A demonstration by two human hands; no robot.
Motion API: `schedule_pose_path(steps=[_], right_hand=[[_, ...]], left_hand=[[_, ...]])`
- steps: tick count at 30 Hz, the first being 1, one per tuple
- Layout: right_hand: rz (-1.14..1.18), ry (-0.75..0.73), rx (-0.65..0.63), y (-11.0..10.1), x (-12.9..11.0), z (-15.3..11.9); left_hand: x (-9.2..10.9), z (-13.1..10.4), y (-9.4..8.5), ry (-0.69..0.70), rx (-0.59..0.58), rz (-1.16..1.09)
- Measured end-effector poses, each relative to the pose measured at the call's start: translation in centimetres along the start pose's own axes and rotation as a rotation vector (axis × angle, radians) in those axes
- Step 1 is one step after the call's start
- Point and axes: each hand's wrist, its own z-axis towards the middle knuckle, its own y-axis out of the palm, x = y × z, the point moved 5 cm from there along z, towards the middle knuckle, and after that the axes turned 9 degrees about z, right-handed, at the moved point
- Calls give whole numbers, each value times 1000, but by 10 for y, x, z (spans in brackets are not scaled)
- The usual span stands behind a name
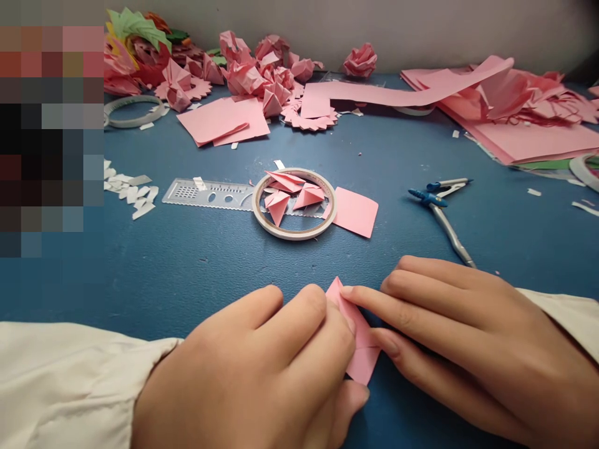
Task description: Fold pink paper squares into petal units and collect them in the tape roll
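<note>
A small folded piece of pink paper [365, 358] lies on the blue table close in front of me, its pointed tip facing away. My left hand [262, 368] covers its left side, fingers curled and pressed onto it, with the thumb near the lower corner. From the other side, my right hand [468, 337] has its index fingertip by the upper tip and its thumb at the right edge. Beyond them, a roll of white tape [256, 212] rings several small folded pink pieces [309, 196]. A pink paper square [356, 212] lies beside the roll.
Under the tape roll runs a clear ruler [206, 196]. A compass [442, 218] lies to the right, white scraps [140, 194] to the left. Along the wall sit pink folded paper flowers [250, 78], a long strip [374, 93] and stacked pink sheets [538, 140].
</note>
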Motion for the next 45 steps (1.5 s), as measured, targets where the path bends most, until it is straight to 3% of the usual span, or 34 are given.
schedule_pose_path(steps=[6,12,18,23,29,31,34,36,39,45], right_hand=[[-65,89,9,6,2,-5],[-107,125,49,9,-3,-20],[-96,107,91,12,2,-18],[-69,32,183,10,-1,-15],[-167,89,306,14,-21,-32],[-169,121,348,12,-26,-38],[-159,133,276,5,-28,-36],[-120,61,172,2,-30,-29],[-56,71,190,1,-30,-22],[-64,156,256,25,-27,-19]], left_hand=[[3,-10,1,49,-95,9],[8,-7,-5,45,-99,1],[3,-7,-1,60,-92,20],[1,3,0,72,-5,23],[3,3,-6,-8,169,43],[6,0,-5,-2,174,49],[5,-4,-7,-9,179,31],[4,-6,-8,5,153,29],[3,-3,-7,62,86,50],[3,2,-9,138,-47,90]])
